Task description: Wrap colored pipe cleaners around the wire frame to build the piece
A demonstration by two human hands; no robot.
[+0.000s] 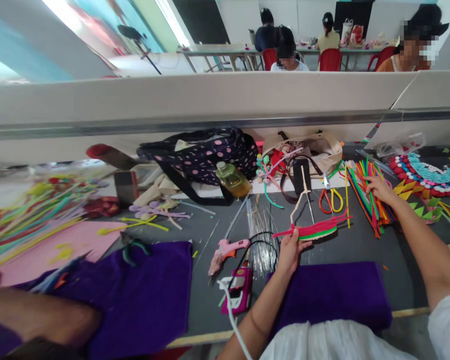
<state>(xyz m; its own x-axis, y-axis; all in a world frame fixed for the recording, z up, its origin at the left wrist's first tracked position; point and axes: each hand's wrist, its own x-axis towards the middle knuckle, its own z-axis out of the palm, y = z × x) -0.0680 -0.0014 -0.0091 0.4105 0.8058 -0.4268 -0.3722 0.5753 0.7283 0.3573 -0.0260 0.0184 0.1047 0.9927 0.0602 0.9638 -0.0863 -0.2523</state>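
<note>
My left hand (290, 247) is closed around one end of a flat strip of red, green and cream pipe cleaners (317, 231). Loose red ends stick out at both sides of the strip. To the right, my right hand (381, 191) reaches into a pile of coloured pipe cleaners (373, 212), its fingers pinched at the upper part of the bundle. Which piece they grip is hard to make out. Scissors (330, 199) with red and yellow handles lie between the hands, beside a cream twisted pipe-cleaner piece (305, 192). A folded purple cloth (330, 290) lies below my left hand.
A pink glue gun (227, 252), a magenta device (242, 290) with a white cable and thin wires (261, 235) lie left of my left hand. Behind stand a bottle (232, 179) and a dark patterned bag (202, 155). A co-worker's arm (41, 315) rests at the left.
</note>
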